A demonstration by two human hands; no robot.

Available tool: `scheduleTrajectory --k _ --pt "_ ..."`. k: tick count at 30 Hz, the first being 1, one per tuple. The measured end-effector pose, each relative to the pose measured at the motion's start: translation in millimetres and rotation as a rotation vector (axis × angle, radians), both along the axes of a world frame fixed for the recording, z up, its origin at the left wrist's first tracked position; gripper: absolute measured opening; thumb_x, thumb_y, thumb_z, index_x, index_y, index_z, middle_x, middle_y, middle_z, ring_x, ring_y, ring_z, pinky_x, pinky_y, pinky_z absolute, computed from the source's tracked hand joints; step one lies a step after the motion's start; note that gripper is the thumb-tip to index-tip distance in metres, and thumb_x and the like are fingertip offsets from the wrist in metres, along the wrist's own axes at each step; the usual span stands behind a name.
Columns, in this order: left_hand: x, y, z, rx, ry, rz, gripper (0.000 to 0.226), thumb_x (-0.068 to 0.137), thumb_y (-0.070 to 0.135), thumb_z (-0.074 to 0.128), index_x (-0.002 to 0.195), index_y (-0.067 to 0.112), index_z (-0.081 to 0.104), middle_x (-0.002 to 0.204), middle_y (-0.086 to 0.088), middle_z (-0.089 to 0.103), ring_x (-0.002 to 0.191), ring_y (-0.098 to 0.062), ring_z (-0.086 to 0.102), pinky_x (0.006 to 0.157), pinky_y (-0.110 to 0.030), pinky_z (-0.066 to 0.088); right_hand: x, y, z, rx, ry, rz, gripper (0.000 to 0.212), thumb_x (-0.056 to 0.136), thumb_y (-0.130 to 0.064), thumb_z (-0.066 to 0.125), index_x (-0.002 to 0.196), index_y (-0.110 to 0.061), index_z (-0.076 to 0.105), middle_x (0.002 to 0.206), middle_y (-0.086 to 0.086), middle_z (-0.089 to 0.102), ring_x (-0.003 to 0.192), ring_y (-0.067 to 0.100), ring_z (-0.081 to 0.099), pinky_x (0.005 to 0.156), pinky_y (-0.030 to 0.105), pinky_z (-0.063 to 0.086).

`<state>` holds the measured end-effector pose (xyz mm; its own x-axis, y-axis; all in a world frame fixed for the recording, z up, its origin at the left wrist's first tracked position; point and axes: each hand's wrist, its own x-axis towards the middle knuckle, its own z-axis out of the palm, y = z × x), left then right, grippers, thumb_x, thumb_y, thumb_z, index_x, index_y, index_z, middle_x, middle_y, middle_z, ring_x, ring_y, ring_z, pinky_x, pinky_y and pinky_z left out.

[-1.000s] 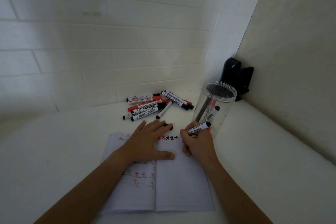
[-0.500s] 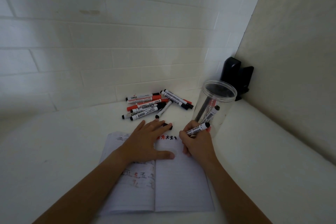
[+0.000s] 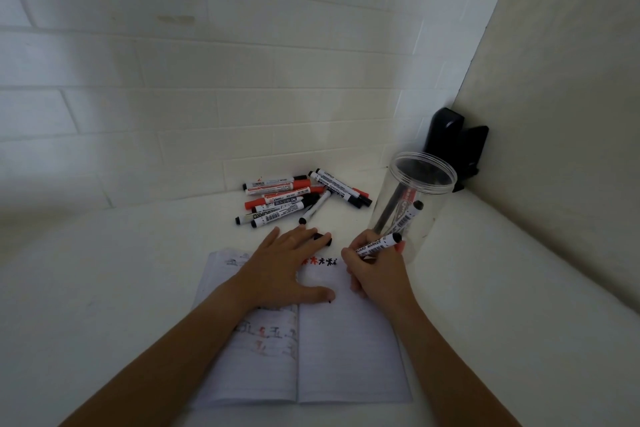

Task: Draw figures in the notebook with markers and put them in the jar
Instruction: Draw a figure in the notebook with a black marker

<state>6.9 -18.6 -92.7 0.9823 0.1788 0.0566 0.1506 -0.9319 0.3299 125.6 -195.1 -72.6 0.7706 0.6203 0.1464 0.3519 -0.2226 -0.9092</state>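
right hand fingers pinch the marker, tip on notebook top edge | marker points up-right at jar, just beside | left hand flat, fingers spread, on page

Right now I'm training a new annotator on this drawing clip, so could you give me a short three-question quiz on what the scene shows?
1. True or false: the left hand lies flat on the notebook.
2. Multiple choice: the black marker in the right hand is (A) lying in the pile, (B) gripped with its tip at the top of the right page, (C) standing in the jar.
3. Fill in: the clear jar stands upright with its mouth ____ and markers already inside.

Key: 1 true; 2 B; 3 open. The pile of loose markers lies beyond the notebook, near the tiled wall.
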Motion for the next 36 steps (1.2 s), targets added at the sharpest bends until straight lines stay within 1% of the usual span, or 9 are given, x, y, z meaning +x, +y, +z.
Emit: scheduleTrajectory --k 8,12,16,24,28,30,32,33,36 --pt "0.5 0.0 0.7 0.001 0.005 0.002 0.104 0.071 0.093 0.045 0.155 0.049 0.0 0.166 0.016 0.004 0.152 -0.004 -0.005 0.124 -0.046 -0.006 -0.8 -0.1 1.0 0.003 -0.011 -0.02 0.014 0.096 -0.015 0.064 0.088 -0.006 0.058 0.053 0.018 0.062 0.037 0.016 0.053 0.04 0.027 0.045" --pt "0.7 0.5 0.1 0.001 0.005 0.002 0.105 0.071 0.093 0.044 0.155 0.049 0.001 0.166 0.016 0.005 0.152 -0.004 -0.005 0.124 -0.046 -0.005 -0.5 -0.6 1.6 0.019 0.019 -0.054 0.012 0.091 -0.007 0.063 0.087 0.001 0.055 0.057 0.028 0.059 0.035 0.019 0.051 0.038 0.027 0.043" --pt "0.5 0.9 -0.6 -0.006 -0.01 0.003 0.104 0.071 0.093 0.045 0.155 0.049 0.002 0.166 0.016 0.006 0.152 -0.004 -0.004 0.124 -0.046 -0.004 -1.0 -0.9 3.5 0.025 0.02 -0.07 0.012 0.089 -0.003 0.063 0.086 0.004 0.054 0.06 0.032 0.057 0.035 0.02 0.051 0.037 0.027 0.041" --pt "0.9 1.1 -1.7 -0.027 -0.047 0.004 0.103 0.071 0.092 0.049 0.155 0.048 0.009 0.165 0.018 0.011 0.151 -0.003 0.001 0.125 -0.048 -0.001 0.2 -0.6 0.5 0.021 0.016 -0.073 0.013 0.091 -0.006 0.064 0.087 0.003 0.055 0.059 0.029 0.058 0.036 0.02 0.053 0.037 0.027 0.044" --pt "-0.6 0.7 -2.1 -0.037 -0.066 -0.003 0.096 0.074 0.091 0.044 0.154 0.048 0.014 0.164 0.019 0.014 0.151 -0.002 0.003 0.125 -0.046 0.0 0.7 0.0 0.4 0.04 -0.011 -0.085 0.011 0.093 -0.008 0.063 0.086 -0.002 0.056 0.058 0.026 0.059 0.038 0.023 0.055 0.038 0.027 0.044" --pt "-0.7 0.2 -1.7 -0.076 -0.112 0.007 0.075 0.086 0.082 0.038 0.151 0.049 0.023 0.161 0.02 0.021 0.15 0.0 0.009 0.125 -0.046 0.004 1.4 -0.1 0.6 0.05 -0.029 -0.087 0.011 0.094 -0.009 0.062 0.085 -0.005 0.057 0.058 0.025 0.059 0.038 0.021 0.054 0.04 0.026 0.043" --pt "-0.7 0.5 -1.4 -0.177 -0.193 0.028 0.047 0.099 0.061 0.038 0.143 0.047 0.038 0.156 0.019 0.034 0.146 0.002 0.02 0.124 -0.046 0.013 1.9 -0.1 1.0 0.06 -0.039 -0.078 0.012 0.094 -0.009 0.062 0.084 -0.005 0.057 0.058 0.025 0.058 0.038 0.02 0.053 0.043 0.025 0.042" --pt "-0.5 1.4 -2.0 -0.226 -0.234 0.036 0.038 0.102 0.049 0.039 0.139 0.044 0.044 0.153 0.018 0.039 0.143 0.003 0.027 0.122 -0.046 0.018 1.8 -0.1 1.4 0.068 -0.041 -0.071 0.012 0.094 -0.009 0.062 0.084 -0.005 0.057 0.059 0.024 0.058 0.038 0.02 0.053 0.044 0.025 0.042" --pt "0.1 3.0 -4.4 -0.287 -0.317 0.073 0.038 0.095 0.026 0.039 0.13 0.03 0.054 0.145 0.013 0.05 0.131 -0.002 0.043 0.114 -0.049 0.034 2.4 0.4 1.7 0.093 -0.056 -0.041 0.014 0.095 -0.01 0.063 0.083 -0.006 0.057 0.059 0.024 0.057 0.038 0.019 0.052 0.046 0.026 0.042"
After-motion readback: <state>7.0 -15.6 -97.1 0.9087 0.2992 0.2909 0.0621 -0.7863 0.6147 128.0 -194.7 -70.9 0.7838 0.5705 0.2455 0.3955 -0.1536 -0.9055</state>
